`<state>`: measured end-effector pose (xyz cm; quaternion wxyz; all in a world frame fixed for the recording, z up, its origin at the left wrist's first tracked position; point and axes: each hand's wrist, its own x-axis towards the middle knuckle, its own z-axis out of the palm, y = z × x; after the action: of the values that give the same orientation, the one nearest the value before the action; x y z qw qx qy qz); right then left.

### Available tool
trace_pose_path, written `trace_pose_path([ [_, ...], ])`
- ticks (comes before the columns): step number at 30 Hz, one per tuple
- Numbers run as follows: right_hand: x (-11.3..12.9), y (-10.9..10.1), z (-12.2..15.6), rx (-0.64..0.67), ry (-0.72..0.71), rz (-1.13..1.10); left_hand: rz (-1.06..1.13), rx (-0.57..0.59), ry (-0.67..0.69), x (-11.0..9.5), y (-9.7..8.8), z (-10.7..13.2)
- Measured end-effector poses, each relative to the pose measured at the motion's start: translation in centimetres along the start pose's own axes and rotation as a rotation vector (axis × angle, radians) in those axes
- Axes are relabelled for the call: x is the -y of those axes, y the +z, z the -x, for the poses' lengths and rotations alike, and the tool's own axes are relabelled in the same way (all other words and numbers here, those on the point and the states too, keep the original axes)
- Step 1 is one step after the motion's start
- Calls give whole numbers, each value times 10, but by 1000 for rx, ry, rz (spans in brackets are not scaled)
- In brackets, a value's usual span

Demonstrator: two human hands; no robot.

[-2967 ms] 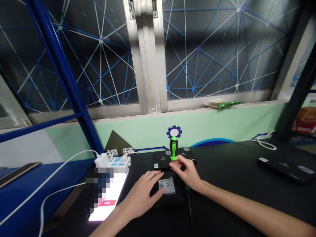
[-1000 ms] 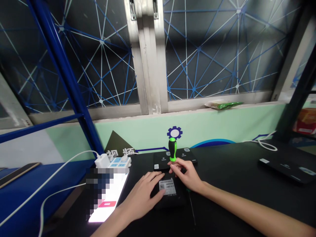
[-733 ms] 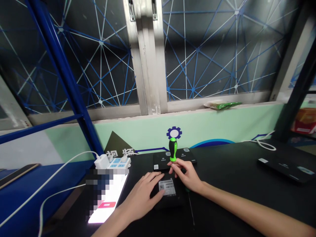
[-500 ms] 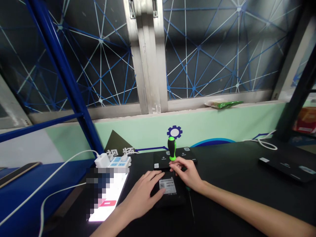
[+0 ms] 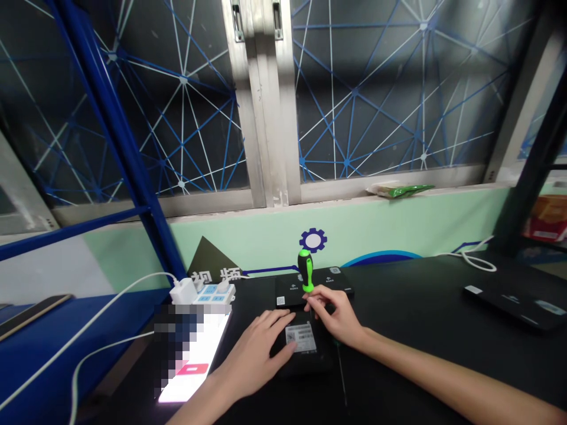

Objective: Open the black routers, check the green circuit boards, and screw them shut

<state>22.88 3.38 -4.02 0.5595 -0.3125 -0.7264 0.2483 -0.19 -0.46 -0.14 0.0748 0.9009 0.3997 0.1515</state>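
Right hand is clamped on the screwdriver: fingertips pinch it low, right under the green-and-black handle, and the tool stands upright. Its tip is planted at the far edge of the black device, though the fingers hide the exact contact point.

Left hand lies flat, fingers spread and relaxed, gripping nothing. The palm presses down on the near left part of that same device, fingertips just beside its white label. The device sits flat on the black table, straight in front of the person, between the two forearms.

Just behind it, touching or nearly so, lies a second black box, wider and flat, and the screwdriver handle rises in front of it. Below the right wrist a thin metal shaft lies on the table, its upper end tucked under the hand.

Moving left: a lit screen, partly blurred, lies flat beside the left hand. Beyond it sits a white power strip with a white charger plugged in, and a white cable runs off to the left.

Far right, well apart, is a flat black unit, with a looped white cord behind it. Up on the window sill sits a green packet.
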Motion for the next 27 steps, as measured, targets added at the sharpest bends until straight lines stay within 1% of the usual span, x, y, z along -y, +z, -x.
trace_pose_path([
  [7, -4, 4, -2, -97, 46, -4, 0, 1, -5, 0, 0, -1],
  [11, 0, 3, -2, -69, 47, -6, 0, -5, 2, -1, 0, -1],
  [16, 4, 0, -1, 14, -2, 3, -6, -12, 8, -2, 0, -1],
  [18, 3, -1, 0, 24, -17, 17, -7, -7, 4, -2, -1, -1],
  [21, 0, 0, 0, 3, -13, 25, -5, 4, -5, -1, 0, -1],
  [27, -2, 3, -2, -79, 35, 10, 9, 2, -3, 0, 1, 0],
])
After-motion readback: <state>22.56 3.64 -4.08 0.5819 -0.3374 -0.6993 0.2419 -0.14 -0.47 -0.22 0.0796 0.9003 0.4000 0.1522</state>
